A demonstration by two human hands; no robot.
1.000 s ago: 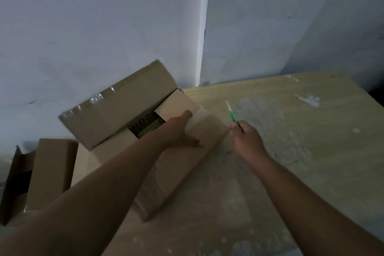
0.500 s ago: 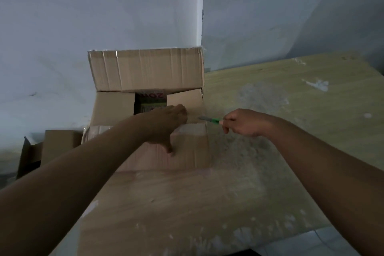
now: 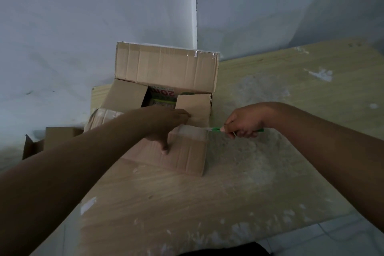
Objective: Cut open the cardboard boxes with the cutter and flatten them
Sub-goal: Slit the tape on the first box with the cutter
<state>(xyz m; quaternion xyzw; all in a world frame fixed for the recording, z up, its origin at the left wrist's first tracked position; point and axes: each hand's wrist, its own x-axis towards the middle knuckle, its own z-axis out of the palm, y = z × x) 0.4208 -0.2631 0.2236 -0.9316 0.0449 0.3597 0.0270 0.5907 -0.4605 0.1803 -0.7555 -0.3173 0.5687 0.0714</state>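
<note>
A brown cardboard box [image 3: 166,70] stands on the wooden table [image 3: 270,172] near the wall corner, its top flaps up and printed packaging showing inside. My left hand [image 3: 166,127] presses on the box's near top edge, thumb down the front panel. My right hand [image 3: 243,123] grips a green cutter [image 3: 216,129] just right of the box. The cutter's blade tip touches the clear tape at the box's near right corner.
Another cardboard box [image 3: 52,139] lies lower down at the left, beyond the table edge. White walls close in behind. The tabletop is scuffed with white paint patches. A tiled floor [image 3: 332,241] shows at the bottom right.
The box has turned square to me. My right hand has swung the cutter from pointing upward to pointing left and brought its tip to the taped corner. My left hand stays on the box.
</note>
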